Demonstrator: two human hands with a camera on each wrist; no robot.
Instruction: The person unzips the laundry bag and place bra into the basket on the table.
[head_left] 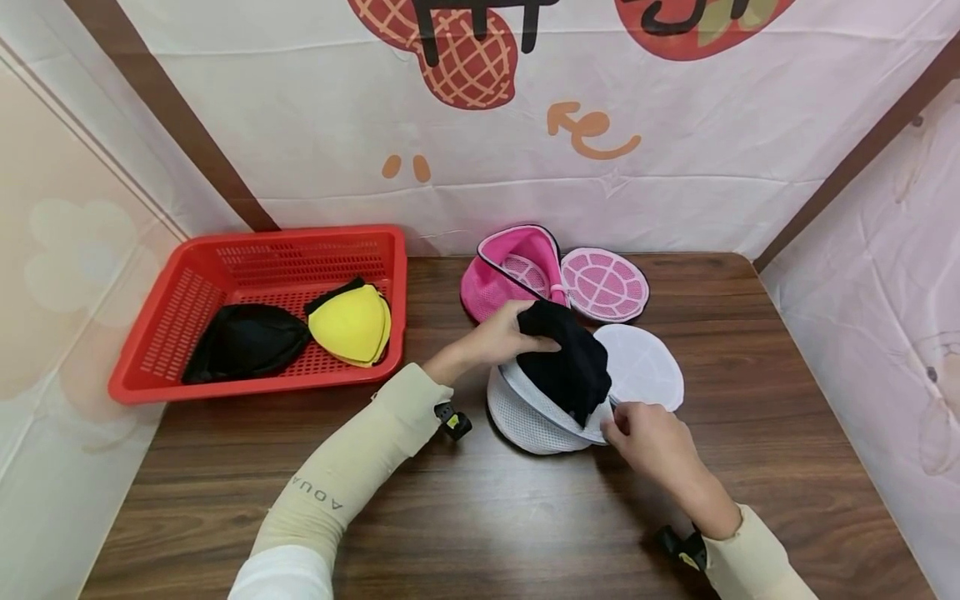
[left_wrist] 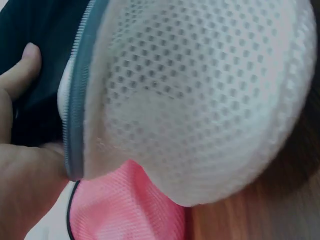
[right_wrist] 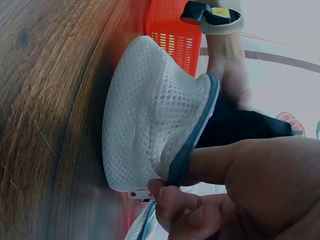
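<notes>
A folded black bra [head_left: 566, 358] is partly inside the mouth of a white mesh laundry bag [head_left: 536, 421]. My left hand [head_left: 501, 335] grips the bra from the left, its thumb lying across the dark fabric; the fingers behind are hidden. On the other side, my right hand [head_left: 656, 442] pinches the bag's zippered rim between thumb and fingers, as the right wrist view shows. The bag's round white lid [head_left: 643, 367] is folded back to the right. In the left wrist view, a grey zipper [left_wrist: 80, 100] edges the mesh wall beside the bra.
Behind the white bag stands an open pink mesh laundry bag [head_left: 483, 287], its round lid [head_left: 604, 283] laid to the right. At the left, a red plastic basket [head_left: 262, 393] holds another black bra [head_left: 247, 342] and a yellow bra [head_left: 348, 325]. A printed cloth rises behind the wooden table [head_left: 465, 533].
</notes>
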